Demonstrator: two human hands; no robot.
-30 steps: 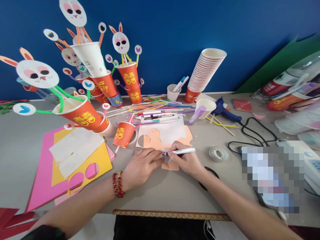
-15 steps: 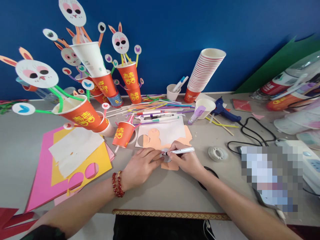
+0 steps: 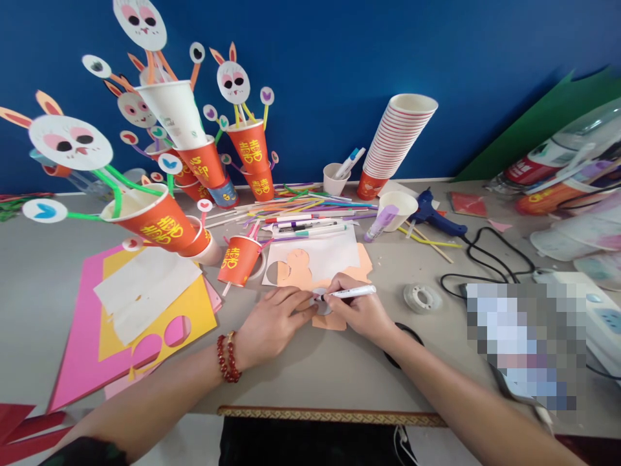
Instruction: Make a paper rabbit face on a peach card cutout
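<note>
Pen and Disc Keep Their Places

Almost nothing has changed over the last second: both hands keep the same pose, and only the view has shifted slightly. The right hand (image 3: 361, 310) is closed around a white marker (image 3: 356, 292), its dark tip pointing down at a small pale disc (image 3: 324, 308). Whether the tip touches is too small to tell. The left hand (image 3: 274, 327) lies low and flat, fingers extended, the tips at the disc's left edge. The disc sits between the hands, on orange paper (image 3: 330, 322) near the middle of the tabletop (image 3: 301, 382). So the marking, judging by this steadiness, seems to be fine work within one small spot, with the left hand steadying the disc.
</note>
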